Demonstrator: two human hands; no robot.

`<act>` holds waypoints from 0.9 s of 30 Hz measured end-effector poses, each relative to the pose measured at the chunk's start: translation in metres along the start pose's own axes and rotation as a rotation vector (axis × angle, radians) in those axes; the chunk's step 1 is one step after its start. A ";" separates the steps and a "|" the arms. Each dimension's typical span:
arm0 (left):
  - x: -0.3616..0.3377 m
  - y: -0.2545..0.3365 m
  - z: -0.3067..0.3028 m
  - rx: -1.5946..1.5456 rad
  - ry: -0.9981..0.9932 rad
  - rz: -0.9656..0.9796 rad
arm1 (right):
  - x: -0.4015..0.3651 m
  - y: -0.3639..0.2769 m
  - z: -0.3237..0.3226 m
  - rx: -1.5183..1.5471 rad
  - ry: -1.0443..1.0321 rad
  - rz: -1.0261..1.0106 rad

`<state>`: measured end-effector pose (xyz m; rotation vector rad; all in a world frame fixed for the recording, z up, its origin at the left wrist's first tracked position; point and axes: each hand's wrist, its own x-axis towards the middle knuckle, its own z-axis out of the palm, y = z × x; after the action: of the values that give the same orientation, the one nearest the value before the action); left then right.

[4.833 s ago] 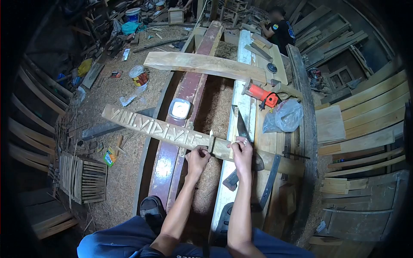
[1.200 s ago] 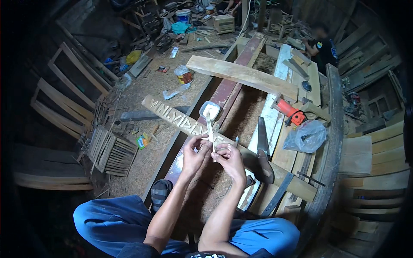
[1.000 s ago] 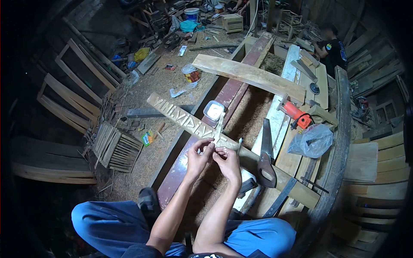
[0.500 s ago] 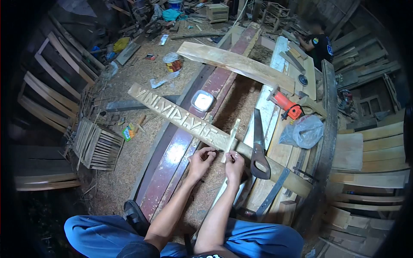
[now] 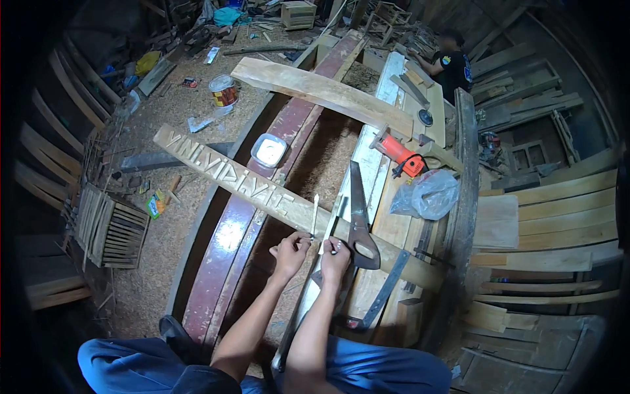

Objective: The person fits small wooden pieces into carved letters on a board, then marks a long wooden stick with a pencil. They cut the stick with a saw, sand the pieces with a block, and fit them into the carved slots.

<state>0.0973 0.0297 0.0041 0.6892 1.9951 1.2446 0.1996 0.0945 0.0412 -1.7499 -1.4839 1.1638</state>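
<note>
My left hand (image 5: 289,257) is closed in a pinch at the lower end of a thin, pointed pale wooden strip (image 5: 315,209), which stands up across the board. Beside it, my right hand (image 5: 335,260) has its fingers closed at a narrow, dark-edged strip (image 5: 340,209); I cannot tell what kind of thing this is. Under both lies a long wooden board (image 5: 295,209) with raised letters along its left part. A handsaw (image 5: 358,203) rests across the board just right of my right hand. The handle covers part of the board.
A white tub (image 5: 269,150) sits on the reddish beam (image 5: 226,240). To the right are an orange power tool (image 5: 401,155), a plastic bag (image 5: 430,195) and a dark metal bar (image 5: 387,289). A curved plank (image 5: 321,88) spans the beams. Another person (image 5: 453,65) works at the far right.
The view has shifted, moving the scene leftward. The pale strip was at my right hand; now it is at my left, and a dark-edged strip shows at my right.
</note>
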 end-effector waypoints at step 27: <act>-0.004 0.035 0.017 -0.166 -0.046 -0.045 | 0.005 -0.008 0.001 0.100 -0.014 -0.050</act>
<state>0.1159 0.0508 0.0315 0.5835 1.8359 1.3386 0.1952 0.1008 0.0460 -1.6325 -1.4437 1.2056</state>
